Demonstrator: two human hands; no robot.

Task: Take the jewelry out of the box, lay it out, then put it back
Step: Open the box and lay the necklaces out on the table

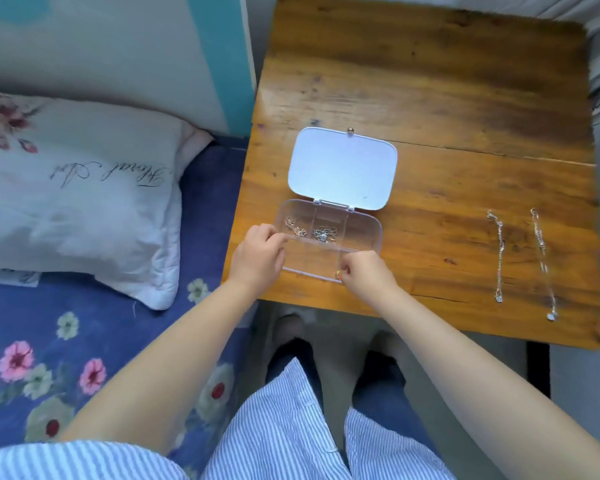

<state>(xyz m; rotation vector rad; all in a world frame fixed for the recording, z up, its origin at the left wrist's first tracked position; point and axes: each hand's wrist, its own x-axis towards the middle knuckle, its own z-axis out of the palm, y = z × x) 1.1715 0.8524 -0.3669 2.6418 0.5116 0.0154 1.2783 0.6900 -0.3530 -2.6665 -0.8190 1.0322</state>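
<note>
1. Both hands meet the clear plastic compartment box (328, 239) at frame centre: left hand (257, 258) curled on its left edge, right hand (366, 271) pinching a small orange item (338, 274).
2. Two silver chains (520, 261) lie lengthwise on the wooden desk (430, 81), well right, nearer the right hand.

Head-worn wide-angle camera is looking steeply down from above the person's lap, facing forward over a wooden table (430, 81), which is filling the upper right at close range; a bed (32, 323) is lying along the left edge.
</note>
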